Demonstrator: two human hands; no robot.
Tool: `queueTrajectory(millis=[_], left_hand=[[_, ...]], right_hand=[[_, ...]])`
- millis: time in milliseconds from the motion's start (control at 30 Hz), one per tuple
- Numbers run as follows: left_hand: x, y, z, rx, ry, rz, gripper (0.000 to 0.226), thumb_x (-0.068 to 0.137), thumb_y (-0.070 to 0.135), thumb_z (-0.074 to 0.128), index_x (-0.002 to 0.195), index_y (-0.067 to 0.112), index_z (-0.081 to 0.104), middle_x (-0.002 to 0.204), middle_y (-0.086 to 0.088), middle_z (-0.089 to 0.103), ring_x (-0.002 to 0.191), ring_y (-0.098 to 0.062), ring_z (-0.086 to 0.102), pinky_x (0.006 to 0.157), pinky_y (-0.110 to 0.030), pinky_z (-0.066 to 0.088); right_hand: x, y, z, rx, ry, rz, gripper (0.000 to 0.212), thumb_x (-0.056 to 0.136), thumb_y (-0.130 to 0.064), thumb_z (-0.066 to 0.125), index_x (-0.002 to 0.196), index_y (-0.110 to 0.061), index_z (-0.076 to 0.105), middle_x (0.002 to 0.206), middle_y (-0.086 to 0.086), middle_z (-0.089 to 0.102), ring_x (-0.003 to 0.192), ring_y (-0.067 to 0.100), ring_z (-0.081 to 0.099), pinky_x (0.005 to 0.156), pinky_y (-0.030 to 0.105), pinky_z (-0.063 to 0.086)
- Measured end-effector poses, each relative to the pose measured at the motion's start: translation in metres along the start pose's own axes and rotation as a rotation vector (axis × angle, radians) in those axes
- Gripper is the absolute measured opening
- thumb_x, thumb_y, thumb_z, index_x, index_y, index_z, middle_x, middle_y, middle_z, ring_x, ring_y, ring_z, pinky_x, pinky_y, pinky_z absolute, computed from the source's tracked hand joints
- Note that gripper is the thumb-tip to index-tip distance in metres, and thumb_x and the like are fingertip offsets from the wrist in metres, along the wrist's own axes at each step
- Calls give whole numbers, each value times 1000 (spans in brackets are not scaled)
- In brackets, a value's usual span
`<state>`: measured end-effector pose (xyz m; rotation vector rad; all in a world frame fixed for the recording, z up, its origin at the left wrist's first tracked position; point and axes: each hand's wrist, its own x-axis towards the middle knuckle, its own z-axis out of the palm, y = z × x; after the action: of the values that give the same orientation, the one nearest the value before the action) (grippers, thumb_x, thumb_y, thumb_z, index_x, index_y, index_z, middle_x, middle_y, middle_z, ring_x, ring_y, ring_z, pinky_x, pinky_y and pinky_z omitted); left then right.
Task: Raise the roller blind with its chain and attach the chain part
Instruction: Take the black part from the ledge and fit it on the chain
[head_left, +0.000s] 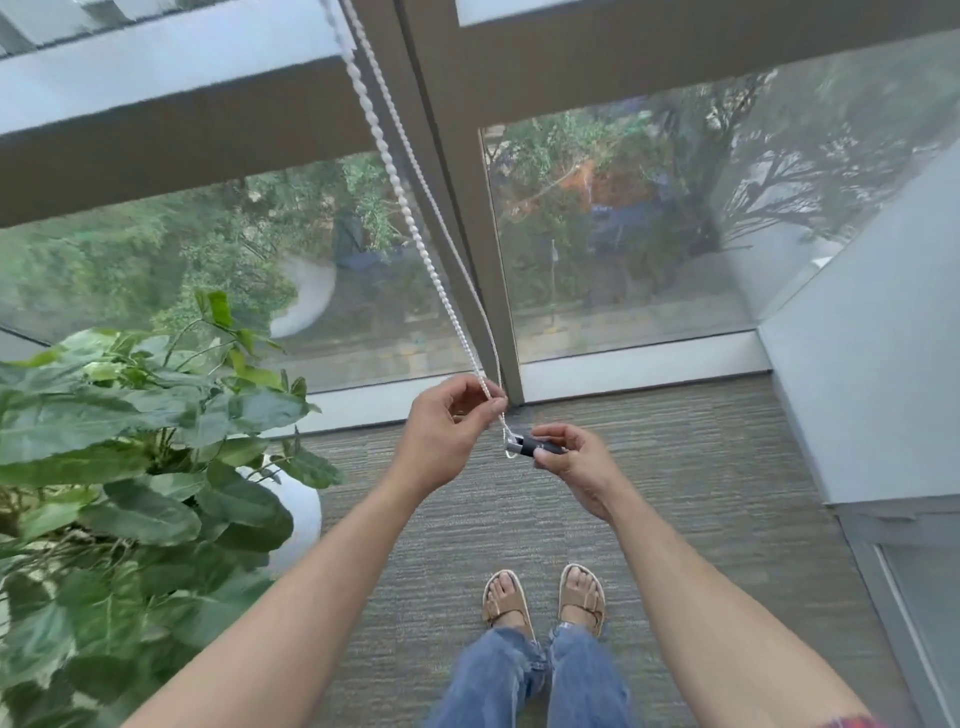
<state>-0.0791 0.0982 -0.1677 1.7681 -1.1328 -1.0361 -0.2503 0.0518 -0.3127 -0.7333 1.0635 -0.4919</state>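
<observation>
Up top chain (415, 208) cut off; right hand (569, 465) covers chain part (532, 446).

Two bare forearms reach forward. The left hand (445, 423) pinches with curled fingers, and just right of it the right hand (574, 465) also pinches.

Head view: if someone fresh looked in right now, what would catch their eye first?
Probably the white bead chain slanting down from the top of the window frame to the left hand, which pinches it at mid-frame. Beside it, the right hand holds a small dark chain part at the loop's bottom. A leafy potted plant fills the lower left.
</observation>
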Motion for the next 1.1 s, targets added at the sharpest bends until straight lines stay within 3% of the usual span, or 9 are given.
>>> queueTrajectory(millis=[100, 200, 400, 533, 667, 767, 933, 1100], left_hand=[[3, -21, 9, 22, 1, -7, 8, 86, 17, 72, 83, 24, 70, 81, 0, 72, 78, -21, 67, 82, -50, 56], [12, -43, 20, 40, -15, -16, 5, 86, 16, 72, 85, 20, 70, 79, 3, 71, 73, -11, 65, 80, -43, 55], [26, -90, 34, 26, -21, -23, 4, 87, 15, 71, 87, 19, 71, 87, -10, 73, 77, -14, 63, 81, -47, 55], [32, -119, 44, 10, -15, -20, 10, 87, 16, 71, 85, 26, 71, 87, -1, 74, 80, -13, 67, 83, -45, 56], [41, -146, 53, -9, -15, -6, 11, 86, 13, 72, 86, 24, 71, 84, 5, 74, 79, -10, 67, 81, -36, 56], [48, -165, 57, -15, -21, 9, 6, 86, 12, 71, 90, 16, 72, 87, 2, 75, 83, -14, 69, 85, -42, 58], [56, -192, 62, -31, -12, 63, 9, 85, 12, 72, 87, 20, 72, 88, -13, 74, 86, -39, 67, 84, -59, 54], [68, -215, 67, -35, -1, 70, 8, 85, 12, 73, 87, 20, 73, 87, -9, 75, 86, -36, 68, 85, -57, 55]], right_hand=[[13, 17, -6, -15, 23, 13, 34, 79, 21, 62, 100, -6, 65, 107, 18, 61, 90, 22, 60, 79, 27, 54], [33, 44, -19, -30, 66, 19, 37, 78, 21, 62, 103, -6, 65, 107, 16, 61, 94, 21, 60, 77, 24, 55], [67, 96, -39, -10, 130, 80, 36, 78, 19, 65, 98, -11, 67, 105, 12, 65, 103, 26, 62, 96, 40, 53], [91, 128, -47, -17, 165, 98, 36, 78, 17, 66, 106, -6, 66, 116, 18, 65, 114, 32, 62, 101, 47, 50], [119, 158, -54, -11, 181, 103, 36, 77, 15, 68, 102, -11, 67, 114, 12, 66, 111, 28, 63, 100, 47, 51], [139, 180, -56, -28, 188, 104, 38, 76, 16, 68, 102, -13, 67, 117, 14, 63, 111, 28, 62, 98, 42, 53], [171, 208, -59, -49, 205, 131, 43, 73, 13, 73, 102, -18, 67, 120, 16, 59, 113, 28, 61, 98, 44, 53], [200, 230, -57, -77, 191, 150, 45, 72, 11, 75, 103, -20, 68, 119, 15, 59, 111, 28, 62, 96, 42, 54]])
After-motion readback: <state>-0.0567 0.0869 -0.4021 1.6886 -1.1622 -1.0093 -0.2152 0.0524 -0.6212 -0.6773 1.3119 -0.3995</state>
